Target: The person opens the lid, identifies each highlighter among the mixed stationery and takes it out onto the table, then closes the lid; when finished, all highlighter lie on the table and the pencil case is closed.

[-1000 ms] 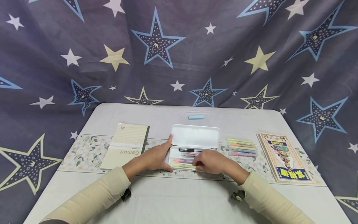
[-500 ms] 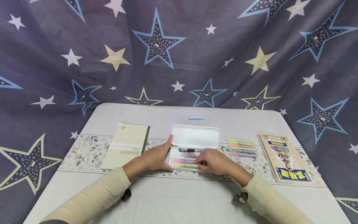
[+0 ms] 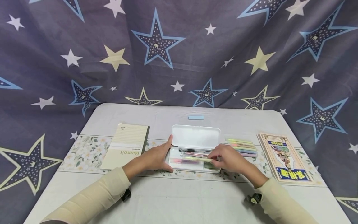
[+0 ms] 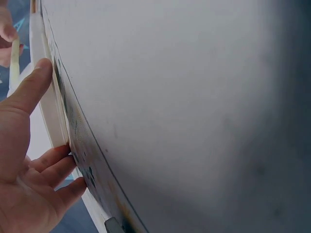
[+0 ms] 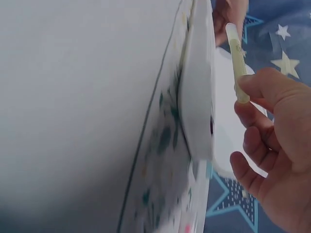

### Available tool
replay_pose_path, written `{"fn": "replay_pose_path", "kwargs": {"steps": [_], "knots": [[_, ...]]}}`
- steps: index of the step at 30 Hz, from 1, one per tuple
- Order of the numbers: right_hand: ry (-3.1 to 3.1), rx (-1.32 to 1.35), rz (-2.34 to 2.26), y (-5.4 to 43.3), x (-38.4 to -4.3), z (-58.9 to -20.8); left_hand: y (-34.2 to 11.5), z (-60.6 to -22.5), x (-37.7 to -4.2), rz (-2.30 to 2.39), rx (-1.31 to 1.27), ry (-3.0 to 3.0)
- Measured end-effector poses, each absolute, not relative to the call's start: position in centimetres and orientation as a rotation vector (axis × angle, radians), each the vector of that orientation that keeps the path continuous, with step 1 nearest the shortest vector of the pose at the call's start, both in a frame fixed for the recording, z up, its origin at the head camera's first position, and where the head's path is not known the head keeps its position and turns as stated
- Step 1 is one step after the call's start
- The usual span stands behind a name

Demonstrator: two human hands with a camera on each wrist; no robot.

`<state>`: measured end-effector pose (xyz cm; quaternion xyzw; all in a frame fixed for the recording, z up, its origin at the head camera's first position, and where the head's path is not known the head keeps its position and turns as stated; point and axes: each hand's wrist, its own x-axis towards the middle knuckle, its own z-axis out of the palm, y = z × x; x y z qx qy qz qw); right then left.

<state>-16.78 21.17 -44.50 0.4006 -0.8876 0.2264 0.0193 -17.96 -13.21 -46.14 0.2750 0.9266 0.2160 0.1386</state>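
Note:
A white pencil case [image 3: 195, 137] lies open in mid-table, its lid tipped back. My left hand [image 3: 156, 156] holds its left end, thumb on the near wall and index finger stretched toward the lid. Between thumb and fingertips my right hand [image 3: 227, 158] pinches a slim yellow highlighter [image 5: 238, 63] just above the case's tray. Inside the tray lie a black-capped pen [image 3: 190, 150], other thin pens behind the highlighter, and pink and purple pens [image 3: 184, 161]. A dark green block [image 3: 209, 165] sits in the tray's right end.
Right of the case lies a row of coloured highlighters [image 3: 241, 147], partly behind my right hand. A stack of comic-style books [image 3: 288, 158] is farther right. Notebooks [image 3: 126, 146] lie left, and a light blue block [image 3: 196, 117] is behind the lid.
My right hand has lifted the yellow highlighter from the tray's near side and moved rightward and back, uncovering the green block. The left hand stays in place.

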Motion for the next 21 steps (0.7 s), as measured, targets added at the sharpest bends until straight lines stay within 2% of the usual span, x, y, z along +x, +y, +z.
{"fn": "replay_pose_path", "kwargs": {"steps": [21], "knots": [[-2.627, 1.004, 0.617, 30.4, -15.8, -45.0, -13.2, -46.0, -17.9, 0.610, 0.774, 2.677]]}}
